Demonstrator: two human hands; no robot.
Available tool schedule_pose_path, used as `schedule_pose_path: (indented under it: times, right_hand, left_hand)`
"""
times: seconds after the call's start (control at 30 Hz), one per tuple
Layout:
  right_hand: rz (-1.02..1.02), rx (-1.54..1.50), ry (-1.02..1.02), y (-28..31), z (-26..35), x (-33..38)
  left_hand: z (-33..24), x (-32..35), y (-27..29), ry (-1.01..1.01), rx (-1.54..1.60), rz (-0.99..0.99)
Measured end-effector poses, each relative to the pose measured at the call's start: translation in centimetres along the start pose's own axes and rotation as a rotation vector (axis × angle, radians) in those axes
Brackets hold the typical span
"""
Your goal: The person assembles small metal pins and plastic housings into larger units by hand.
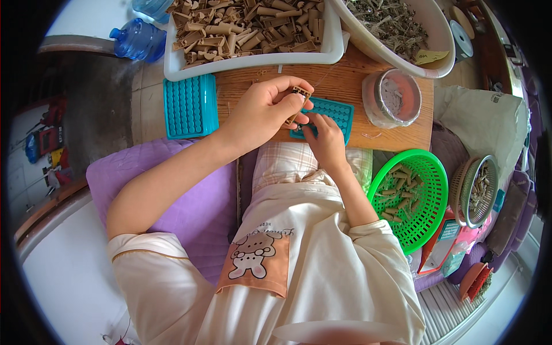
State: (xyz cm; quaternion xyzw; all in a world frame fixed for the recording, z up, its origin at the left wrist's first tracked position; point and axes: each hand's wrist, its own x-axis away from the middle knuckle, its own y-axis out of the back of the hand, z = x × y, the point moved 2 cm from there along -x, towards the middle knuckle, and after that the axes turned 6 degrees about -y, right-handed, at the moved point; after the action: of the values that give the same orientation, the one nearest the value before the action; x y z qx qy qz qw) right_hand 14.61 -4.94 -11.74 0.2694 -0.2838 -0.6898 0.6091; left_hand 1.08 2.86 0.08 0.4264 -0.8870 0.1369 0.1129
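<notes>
Presently, my left grip [265,109] is clamped, thumb against fingers, on a slim brown plastic casing [301,91], held up at the left end of a teal dimpled tray [338,112] on the wooden desk [339,72]. My right grip [328,141] has fingers curled at that tray's near edge, just beside the casing; cannot tell whether it pinches anything. Farther off: white bin [253,65] of brown pieces.
</notes>
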Motion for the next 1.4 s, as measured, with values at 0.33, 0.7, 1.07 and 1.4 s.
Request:
schedule_pose_path:
  times: [0.33, 0.7, 1.07, 1.4]
  right_hand:
    - [-0.016, 0.082, 0.055, -0.7, 0.1, -0.2]
    - [-0.550, -0.778, 0.005, 6.2, 4.8, 0.5]
    - [-0.277, -0.335, 0.220, 7.5, 6.1, -0.1]
    - [0.643, -0.247, 0.146, 10.4, 6.8, -4.4]
  left_hand:
    - [0.2, 0.1, -0.4, 0.046, -0.028, 0.030]
    - [0.9, 0.8, -1.7, 0.040, 0.057, 0.125]
    - [2.6, 1.1, -2.3, 0.000, -0.021, 0.069]
    - [1.1, 1.8, -2.7, -0.056, -0.597, 0.373]
